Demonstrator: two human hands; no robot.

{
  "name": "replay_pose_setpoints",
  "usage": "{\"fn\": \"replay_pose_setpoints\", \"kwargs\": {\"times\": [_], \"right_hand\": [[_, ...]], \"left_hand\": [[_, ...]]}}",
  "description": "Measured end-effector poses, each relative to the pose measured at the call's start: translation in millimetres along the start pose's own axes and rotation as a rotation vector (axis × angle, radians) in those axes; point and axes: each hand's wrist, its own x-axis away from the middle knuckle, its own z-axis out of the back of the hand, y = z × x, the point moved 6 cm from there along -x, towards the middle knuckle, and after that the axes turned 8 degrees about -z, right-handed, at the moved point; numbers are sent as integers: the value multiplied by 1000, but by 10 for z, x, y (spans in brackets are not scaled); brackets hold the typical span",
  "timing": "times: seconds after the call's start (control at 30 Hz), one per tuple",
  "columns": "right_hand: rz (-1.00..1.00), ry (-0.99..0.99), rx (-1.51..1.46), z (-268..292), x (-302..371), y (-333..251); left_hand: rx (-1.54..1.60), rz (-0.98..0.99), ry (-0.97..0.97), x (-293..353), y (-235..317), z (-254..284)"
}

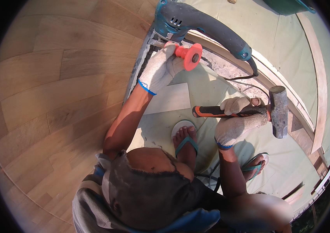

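Fingers (pixel 168 50) of the left hand (pixel 159 70), upper centre of the frame, are clamped round the red-guarded chisel (pixel 189 58). Shank points left toward the wood plank floor (pixel 64 81) edge; can't tell if the tip touches. Right hand (pixel 239 124), right of centre, has its fingers wrapped round the handle of the hammer (pixel 278 112); head is up at the right end, well apart from the chisel. Both hands gloved.

Status, left to right: planks cover the left side. Narrow rough gap (pixel 143 56) along their edge is open. Rough grey strip (pixel 227 62) upper centre is also bare. My read: partway, edge unfinished. Can't tell how much has been chiselled off.

Around: pale flat board (pixel 172 100) below the left hand. Teal-and-grey power tool (pixel 200 23) at top centre, right beside the chisel, so it crowds the left hand. Its cord (pixel 253 69) trails down behind the hammer, a snag risk. Two slippered feet, left (pixel 184 141) and right (pixel 255 165), on the pale green sheet (pixel 297 167), below the tools. Green container (pixel 286 5) and long wood strip (pixel 317 73) upper right, out of the way.
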Motion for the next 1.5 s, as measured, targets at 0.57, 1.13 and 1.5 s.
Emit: {"fn": "replay_pose_setpoints", "kwargs": {"times": [0.57,1.13,1.5], "right_hand": [[-365,17,783,-182,-22,664],[-366,-133,1034,-83,-43,617],[-399,-102,749,64,167,349]], "left_hand": [[-125,-51,46,-30,22,76],[-202,-15,152,-22,-48,127],[-238,-41,23,126,-130,-90]]}}
